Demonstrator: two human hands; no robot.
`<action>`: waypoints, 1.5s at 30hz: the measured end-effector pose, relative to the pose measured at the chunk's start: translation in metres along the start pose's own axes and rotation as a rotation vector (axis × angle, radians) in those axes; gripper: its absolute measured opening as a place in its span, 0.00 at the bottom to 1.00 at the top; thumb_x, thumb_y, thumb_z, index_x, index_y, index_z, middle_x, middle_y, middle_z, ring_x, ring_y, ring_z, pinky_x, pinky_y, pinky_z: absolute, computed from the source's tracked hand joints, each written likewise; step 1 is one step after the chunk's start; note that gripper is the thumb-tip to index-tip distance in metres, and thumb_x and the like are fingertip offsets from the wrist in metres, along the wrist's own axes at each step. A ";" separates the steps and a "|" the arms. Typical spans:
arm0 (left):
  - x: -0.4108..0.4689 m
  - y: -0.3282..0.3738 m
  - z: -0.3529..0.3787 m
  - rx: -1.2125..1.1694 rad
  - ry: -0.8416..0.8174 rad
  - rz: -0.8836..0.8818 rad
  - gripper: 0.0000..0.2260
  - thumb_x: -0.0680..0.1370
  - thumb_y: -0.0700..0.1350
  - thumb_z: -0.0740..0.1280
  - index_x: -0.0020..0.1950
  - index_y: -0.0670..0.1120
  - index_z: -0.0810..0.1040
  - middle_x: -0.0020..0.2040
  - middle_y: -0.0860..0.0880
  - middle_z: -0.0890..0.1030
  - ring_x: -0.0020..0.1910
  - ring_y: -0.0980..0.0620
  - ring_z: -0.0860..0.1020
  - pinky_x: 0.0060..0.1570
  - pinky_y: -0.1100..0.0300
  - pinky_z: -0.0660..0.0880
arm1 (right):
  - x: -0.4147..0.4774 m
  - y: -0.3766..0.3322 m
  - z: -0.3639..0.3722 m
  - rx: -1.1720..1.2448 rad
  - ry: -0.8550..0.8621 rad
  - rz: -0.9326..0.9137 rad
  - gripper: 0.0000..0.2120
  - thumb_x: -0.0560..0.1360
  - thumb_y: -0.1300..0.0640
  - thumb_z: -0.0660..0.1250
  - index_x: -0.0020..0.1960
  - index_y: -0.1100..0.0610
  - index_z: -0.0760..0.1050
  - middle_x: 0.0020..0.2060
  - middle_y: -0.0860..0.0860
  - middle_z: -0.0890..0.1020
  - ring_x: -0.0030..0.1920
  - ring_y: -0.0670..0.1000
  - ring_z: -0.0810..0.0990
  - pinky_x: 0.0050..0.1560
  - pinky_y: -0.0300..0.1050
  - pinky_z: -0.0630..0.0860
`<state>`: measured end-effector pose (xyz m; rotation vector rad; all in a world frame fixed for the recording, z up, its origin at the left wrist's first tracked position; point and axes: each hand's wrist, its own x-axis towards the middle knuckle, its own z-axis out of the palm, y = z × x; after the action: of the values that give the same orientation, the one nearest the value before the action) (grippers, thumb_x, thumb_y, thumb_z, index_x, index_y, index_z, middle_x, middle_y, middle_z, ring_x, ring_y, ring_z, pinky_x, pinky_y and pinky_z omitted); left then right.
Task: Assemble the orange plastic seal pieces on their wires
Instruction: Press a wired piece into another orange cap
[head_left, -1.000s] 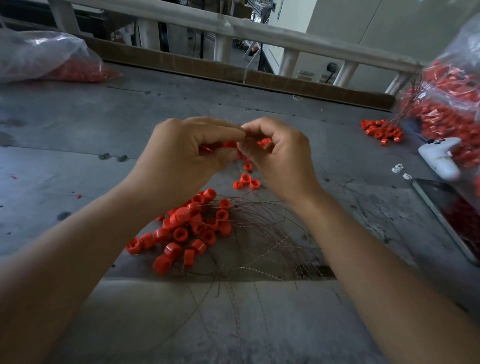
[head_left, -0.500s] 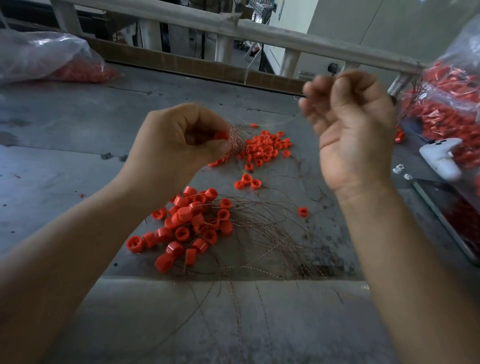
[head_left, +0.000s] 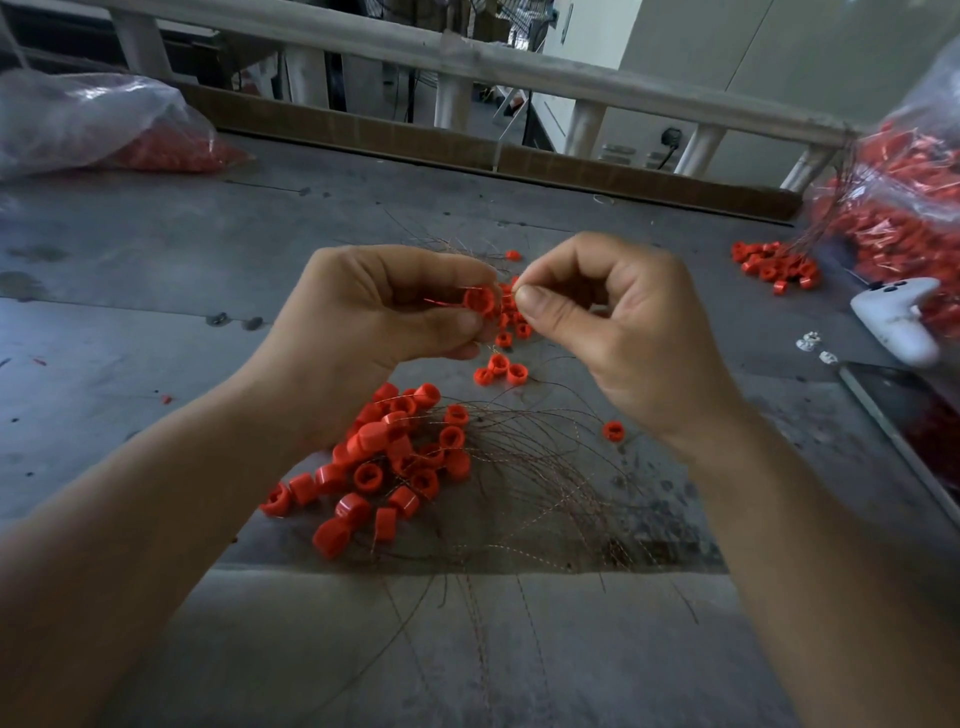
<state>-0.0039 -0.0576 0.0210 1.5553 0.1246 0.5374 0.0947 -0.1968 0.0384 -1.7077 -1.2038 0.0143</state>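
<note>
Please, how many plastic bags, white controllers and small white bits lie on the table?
Plastic bags: 2
White controller: 1
Small white bits: 2
Total: 5

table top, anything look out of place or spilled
A white game controller lies at the right edge, beside the bag of seals: no part of this job. One orange seal piece sits alone, apart from the pile.
</note>
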 end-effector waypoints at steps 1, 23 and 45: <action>0.000 0.000 0.000 -0.005 -0.003 0.000 0.13 0.61 0.39 0.69 0.45 0.45 0.81 0.40 0.47 0.84 0.38 0.51 0.83 0.38 0.66 0.77 | 0.000 0.000 0.000 -0.008 -0.003 -0.001 0.08 0.72 0.62 0.68 0.38 0.51 0.76 0.31 0.44 0.78 0.33 0.44 0.76 0.36 0.36 0.74; -0.003 0.000 0.002 -0.166 -0.056 0.008 0.12 0.59 0.39 0.70 0.41 0.45 0.83 0.38 0.46 0.84 0.39 0.51 0.83 0.39 0.63 0.78 | -0.003 -0.001 0.000 -0.011 -0.069 0.082 0.09 0.73 0.63 0.67 0.36 0.52 0.75 0.29 0.48 0.77 0.29 0.44 0.74 0.31 0.33 0.72; -0.003 0.002 -0.003 -0.323 -0.179 -0.029 0.12 0.60 0.39 0.69 0.42 0.44 0.85 0.37 0.46 0.84 0.37 0.53 0.83 0.37 0.65 0.78 | -0.002 -0.004 -0.006 0.159 -0.060 0.174 0.08 0.72 0.64 0.68 0.35 0.55 0.77 0.23 0.44 0.75 0.25 0.38 0.71 0.26 0.27 0.65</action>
<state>-0.0085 -0.0566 0.0220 1.2759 -0.0740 0.3720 0.0940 -0.2023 0.0437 -1.6765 -1.0644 0.2618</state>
